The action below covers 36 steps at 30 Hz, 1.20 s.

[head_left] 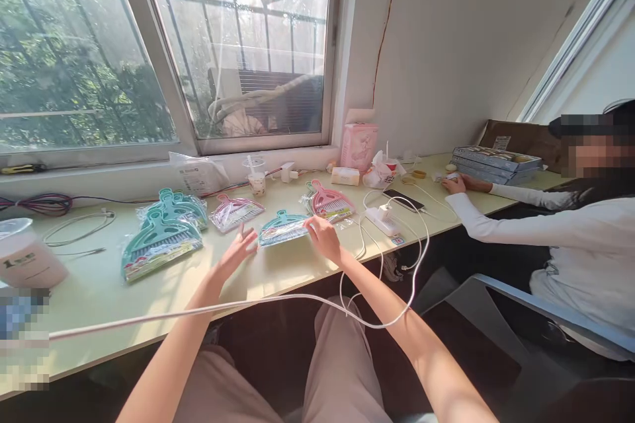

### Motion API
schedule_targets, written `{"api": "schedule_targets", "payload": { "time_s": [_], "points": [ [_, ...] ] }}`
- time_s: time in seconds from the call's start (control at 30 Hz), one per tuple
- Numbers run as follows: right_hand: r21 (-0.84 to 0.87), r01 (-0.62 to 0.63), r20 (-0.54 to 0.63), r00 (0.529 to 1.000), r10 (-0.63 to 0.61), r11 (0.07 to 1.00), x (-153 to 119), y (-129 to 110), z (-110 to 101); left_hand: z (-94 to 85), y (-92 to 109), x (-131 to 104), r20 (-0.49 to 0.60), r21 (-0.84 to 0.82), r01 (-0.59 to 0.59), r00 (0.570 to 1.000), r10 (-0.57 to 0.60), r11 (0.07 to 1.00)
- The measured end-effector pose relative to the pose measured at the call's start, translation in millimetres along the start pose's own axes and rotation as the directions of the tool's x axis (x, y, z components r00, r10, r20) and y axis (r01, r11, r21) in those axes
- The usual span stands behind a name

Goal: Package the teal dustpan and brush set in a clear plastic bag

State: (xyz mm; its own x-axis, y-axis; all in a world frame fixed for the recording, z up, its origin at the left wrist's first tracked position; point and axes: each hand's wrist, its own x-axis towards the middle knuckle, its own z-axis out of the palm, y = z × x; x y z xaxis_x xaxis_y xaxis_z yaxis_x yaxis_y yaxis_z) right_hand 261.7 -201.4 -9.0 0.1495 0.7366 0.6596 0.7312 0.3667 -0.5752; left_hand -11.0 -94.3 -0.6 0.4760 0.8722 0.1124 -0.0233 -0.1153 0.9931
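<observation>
A teal mini dustpan-and-brush set in clear wrap [282,227] lies on the pale desk [99,291] in front of me. My right hand [322,236] rests on its right end, fingers curled on the wrap. My left hand [237,252] hovers flat with fingers spread, just left of the same pack, holding nothing. Two stacked teal sets [161,238] lie further left. A pink set [235,210] sits behind my left hand and another pink set [331,201] behind my right.
A white cable [278,301] loops across my lap to a power strip [383,219] and phone [403,199]. A cup [256,175], pink box [358,145] and bag sit by the window. A seated person's hand [454,184] rests at the right near stacked boxes [496,164]. A tub [27,258] stands far left.
</observation>
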Motion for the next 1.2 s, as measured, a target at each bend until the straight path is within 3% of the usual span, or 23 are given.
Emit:
{"api": "schedule_targets", "payload": {
  "time_s": [0.1, 0.17, 0.2, 0.3, 0.43, 0.57, 0.73, 0.83, 0.93, 1.1, 1.2],
  "points": [
    [0.098, -0.134, -0.001, 0.991, 0.134, 0.986, -4.3, 2.0, 3.3, -7.0, -4.4, -13.5, 0.220, 0.405, -0.268, 0.957, 0.191, 0.874],
    [0.143, -0.168, 0.014, 0.986, 0.168, 0.975, -5.7, 4.2, 7.3, -1.7, -8.6, -15.7, 0.364, 0.470, -0.367, 0.909, 0.202, 0.803],
    [0.150, -0.173, 0.014, 0.985, 0.173, 0.973, -6.3, 5.0, 9.5, 3.0, -11.1, -14.0, 0.387, 0.460, -0.394, 0.895, 0.220, 0.795],
    [0.153, -0.172, 0.005, 0.985, 0.174, 0.973, -9.2, 6.1, 15.5, 16.0, -17.5, -2.2, 0.276, 0.385, -0.379, 0.917, 0.288, 0.841],
    [0.185, -0.123, 0.041, 0.992, 0.118, 0.975, -14.3, 8.8, 17.2, 19.3, -20.7, 3.4, 0.145, 0.267, -0.305, 0.951, 0.275, 0.914],
    [0.193, -0.001, 0.139, 0.990, -0.026, 0.981, -17.3, 20.0, 12.5, 15.8, -21.6, -7.6, 0.122, 0.180, -0.324, 0.944, 0.305, 0.929],
    [0.124, 0.095, 0.297, 0.946, -0.129, 0.988, -26.5, 29.3, 4.9, 13.9, -26.9, -8.5, 0.158, 0.195, -0.354, 0.932, 0.327, 0.915],
    [0.080, 0.078, 0.294, 0.951, -0.098, 0.994, -32.5, 24.7, 3.9, 15.3, -28.2, -5.0, 0.154, 0.268, -0.323, 0.944, 0.291, 0.908],
    [0.100, 0.003, 0.297, 0.954, -0.033, 0.995, -35.4, 17.6, 5.1, 19.7, -26.8, -6.0, 0.071, 0.366, -0.289, 0.956, 0.283, 0.885],
    [0.097, -0.176, 0.316, 0.939, 0.137, 0.980, -38.5, 9.7, 7.3, 29.9, -28.6, -13.1, -0.009, 0.530, -0.298, 0.934, 0.357, 0.794],
    [0.091, -0.258, 0.337, 0.917, 0.214, 0.962, -39.7, 6.8, 8.8, 31.3, -34.7, -12.8, -0.134, 0.560, -0.248, 0.915, 0.382, 0.791]
  ]
}}
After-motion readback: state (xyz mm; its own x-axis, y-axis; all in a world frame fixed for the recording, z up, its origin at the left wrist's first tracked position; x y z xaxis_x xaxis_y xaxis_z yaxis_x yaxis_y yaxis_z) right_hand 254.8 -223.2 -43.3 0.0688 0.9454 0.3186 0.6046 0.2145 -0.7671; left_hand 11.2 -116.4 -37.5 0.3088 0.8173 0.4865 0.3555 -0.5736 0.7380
